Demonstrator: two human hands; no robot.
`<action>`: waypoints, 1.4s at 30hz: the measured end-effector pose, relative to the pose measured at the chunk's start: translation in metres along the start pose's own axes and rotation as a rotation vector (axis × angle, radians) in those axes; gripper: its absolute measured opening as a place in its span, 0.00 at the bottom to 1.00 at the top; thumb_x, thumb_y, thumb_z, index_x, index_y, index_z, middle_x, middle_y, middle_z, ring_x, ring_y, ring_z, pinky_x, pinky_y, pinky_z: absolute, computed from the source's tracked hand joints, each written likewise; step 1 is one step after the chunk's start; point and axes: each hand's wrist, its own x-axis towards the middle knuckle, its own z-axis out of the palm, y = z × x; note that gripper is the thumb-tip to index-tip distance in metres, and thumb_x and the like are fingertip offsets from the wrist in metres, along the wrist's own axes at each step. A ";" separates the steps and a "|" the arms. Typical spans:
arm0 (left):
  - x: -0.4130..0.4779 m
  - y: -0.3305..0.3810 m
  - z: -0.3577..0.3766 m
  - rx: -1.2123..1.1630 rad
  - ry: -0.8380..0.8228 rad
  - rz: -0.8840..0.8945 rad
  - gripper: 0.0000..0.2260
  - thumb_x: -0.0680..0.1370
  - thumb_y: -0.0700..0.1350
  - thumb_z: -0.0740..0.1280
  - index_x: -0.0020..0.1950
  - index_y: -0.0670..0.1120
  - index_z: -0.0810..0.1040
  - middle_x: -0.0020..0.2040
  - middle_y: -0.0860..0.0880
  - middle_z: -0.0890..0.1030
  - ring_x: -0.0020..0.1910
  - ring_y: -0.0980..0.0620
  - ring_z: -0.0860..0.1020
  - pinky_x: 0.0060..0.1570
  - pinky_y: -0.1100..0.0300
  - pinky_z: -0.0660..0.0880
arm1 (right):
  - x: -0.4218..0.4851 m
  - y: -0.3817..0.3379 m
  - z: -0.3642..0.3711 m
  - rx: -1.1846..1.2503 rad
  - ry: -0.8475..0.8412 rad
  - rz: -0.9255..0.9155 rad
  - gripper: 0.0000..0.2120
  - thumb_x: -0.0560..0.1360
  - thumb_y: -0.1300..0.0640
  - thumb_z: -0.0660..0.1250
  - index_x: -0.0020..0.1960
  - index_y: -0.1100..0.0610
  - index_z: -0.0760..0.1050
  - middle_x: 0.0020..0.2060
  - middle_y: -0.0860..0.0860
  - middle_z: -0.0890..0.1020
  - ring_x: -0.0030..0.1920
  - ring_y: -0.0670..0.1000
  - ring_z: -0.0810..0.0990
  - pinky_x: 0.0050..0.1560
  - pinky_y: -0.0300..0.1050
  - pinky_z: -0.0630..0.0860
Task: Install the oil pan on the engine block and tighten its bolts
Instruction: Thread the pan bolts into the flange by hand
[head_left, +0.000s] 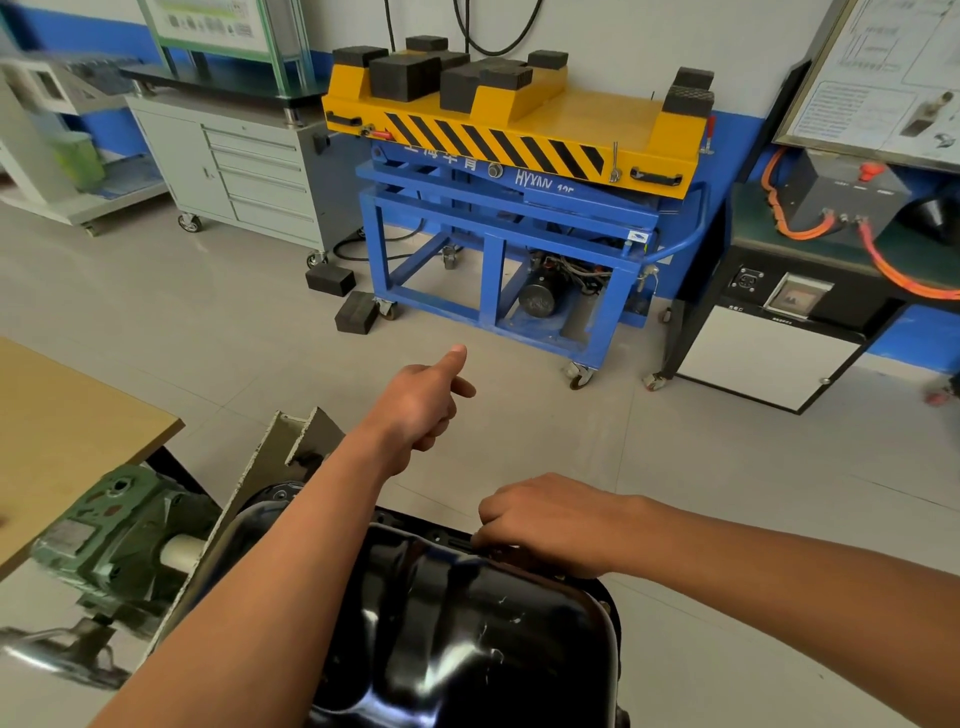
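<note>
The glossy black oil pan (467, 639) lies bottom-up at the lower middle, on the engine, which is mostly hidden beneath it. My right hand (545, 519) rests on the pan's far flange with its fingers curled down over the rim; whatever is under the fingertips is hidden. My left hand (421, 410) is raised beyond the pan over the floor. Its index finger points forward, the other fingers are curled, and it holds nothing. My left forearm crosses above the pan's left side. No bolts or tools show plainly.
A grey stand plate (275, 457) and a green gearbox (119, 525) sit left of the pan, next to a wooden table (62, 415). Ahead stand a blue and yellow lift cart (498, 244), black rubber blocks (356, 312) on the floor, and a grey drawer cabinet (234, 176).
</note>
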 end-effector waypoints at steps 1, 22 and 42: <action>-0.001 0.000 0.000 -0.002 0.002 -0.001 0.24 0.82 0.63 0.56 0.53 0.43 0.79 0.24 0.55 0.65 0.22 0.56 0.61 0.22 0.63 0.59 | -0.001 0.001 0.000 0.019 -0.001 -0.006 0.05 0.78 0.56 0.66 0.53 0.54 0.79 0.40 0.49 0.72 0.41 0.52 0.74 0.32 0.49 0.74; -0.001 0.000 0.008 -0.021 -0.102 -0.026 0.25 0.82 0.63 0.56 0.52 0.43 0.78 0.27 0.53 0.64 0.23 0.55 0.59 0.22 0.63 0.56 | 0.006 -0.009 -0.009 -0.090 -0.090 0.070 0.05 0.79 0.56 0.64 0.50 0.54 0.78 0.41 0.50 0.74 0.42 0.53 0.75 0.32 0.46 0.70; -0.004 0.001 -0.004 -0.155 -0.005 -0.071 0.40 0.76 0.75 0.42 0.63 0.48 0.78 0.25 0.52 0.75 0.25 0.53 0.57 0.23 0.61 0.56 | 0.051 0.015 -0.055 0.623 0.459 0.491 0.11 0.79 0.54 0.66 0.39 0.50 0.81 0.32 0.51 0.79 0.33 0.52 0.77 0.37 0.52 0.75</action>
